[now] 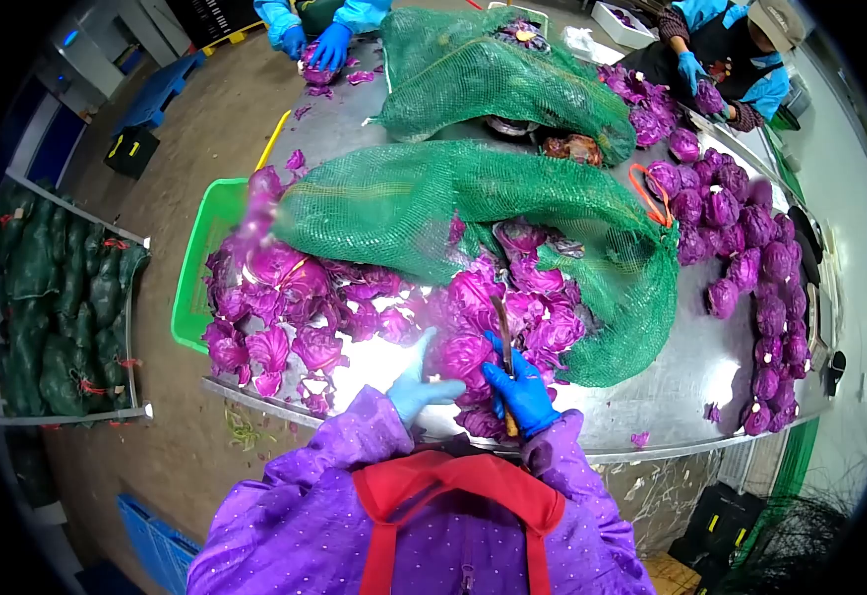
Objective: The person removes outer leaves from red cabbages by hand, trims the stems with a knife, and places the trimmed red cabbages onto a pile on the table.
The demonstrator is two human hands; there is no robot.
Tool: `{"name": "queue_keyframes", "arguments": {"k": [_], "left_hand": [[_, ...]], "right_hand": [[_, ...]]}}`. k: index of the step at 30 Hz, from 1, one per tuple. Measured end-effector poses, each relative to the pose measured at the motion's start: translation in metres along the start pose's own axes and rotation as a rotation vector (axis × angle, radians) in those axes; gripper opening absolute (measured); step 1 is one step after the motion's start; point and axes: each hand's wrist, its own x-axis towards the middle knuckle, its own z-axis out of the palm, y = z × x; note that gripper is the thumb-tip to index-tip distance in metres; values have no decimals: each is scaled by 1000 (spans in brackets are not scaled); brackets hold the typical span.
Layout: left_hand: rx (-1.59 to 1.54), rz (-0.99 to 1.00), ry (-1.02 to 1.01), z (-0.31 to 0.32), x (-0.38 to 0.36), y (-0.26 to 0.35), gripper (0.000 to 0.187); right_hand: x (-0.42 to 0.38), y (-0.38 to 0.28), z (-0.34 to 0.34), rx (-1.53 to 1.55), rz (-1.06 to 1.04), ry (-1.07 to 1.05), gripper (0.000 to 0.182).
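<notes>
My left hand, in a pale blue glove, has its fingers and thumb spread along the near left side of a red cabbage. In a darker blue glove, my right hand is closed around a knife, its narrow brownish blade pointing away from me and its handle end showing below the fist. Loose purple leaves lie heaped just beyond both hands. A green mesh sack stretches across the table behind the heap, with cabbage inside its open end.
At left, a green crate stands beside piled leaves. Trimmed cabbages line the right side of the metal table. Another mesh sack lies farther back. Two people in blue gloves handle cabbages across the table. Full sacks fill a rack at left.
</notes>
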Motion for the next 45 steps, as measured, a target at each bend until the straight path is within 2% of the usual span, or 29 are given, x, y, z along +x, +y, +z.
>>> {"name": "queue_keyframes", "arguments": {"k": [1,4,6,7,8,9,10,13,14,15,18,21,24,26,32,33,34,35,37,39,41,42,43,45], "left_hand": [[89,102,-43,-3,4,-14,104],[623,176,-2,-8,9,-28,109],[772,176,28,-6,16,-23,111],[872,250,71,-6,20,-22,111],[971,321,113,-6,24,-22,111],[1067,391,155,-6,27,-25,111],[1026,522,190,-9,35,-39,111],[786,381,114,3,43,-42,115],[636,220,77,9,45,-41,120],[703,276,93,14,46,-39,120],[864,428,142,20,46,-40,120],[876,500,128,15,52,-55,120],[884,582,147,20,53,-64,120],[879,601,145,19,56,-64,119],[835,523,126,16,61,-62,118],[824,510,114,16,61,-62,118],[853,573,96,17,60,-62,117],[862,595,70,18,53,-65,117],[890,653,31,13,45,-67,118],[920,641,34,7,41,-62,123],[847,465,24,1,28,-51,126],[609,388,8,-5,22,-54,122],[270,109,97,8,8,-39,116],[27,-86,142,0,17,-54,107]], "right_hand": [[4,7,-7,34,83,-8,46],[20,34,-26,94,318,15,47],[22,44,-18,-7,218,118,46],[23,48,-14,-57,165,169,46],[27,68,-19,-227,-44,194,51],[16,60,-17,-325,-130,199,51],[0,39,-14,-424,-217,203,52],[-25,38,-10,-559,-368,117,60],[-23,43,-11,-680,-387,129,63],[-22,46,-13,-802,-405,140,66],[-21,44,-15,-858,-283,109,67],[-20,44,-17,-882,-349,135,66],[-12,36,-17,-878,-170,193,55],[-7,36,-19,-851,-220,208,48],[13,49,-26,-841,-293,232,34],[17,47,-29,-844,-302,231,33],[23,38,-32,-846,-154,217,43],[43,54,-46,-752,-149,382,44],[55,50,-64,-693,-99,421,50],[50,55,-67,-715,-170,372,50],[34,28,-52,-766,-179,332,48],[26,35,-44,-786,-286,345,39],[9,23,-29,-809,-298,241,32],[-15,19,-6,-847,-425,253,30]]}}
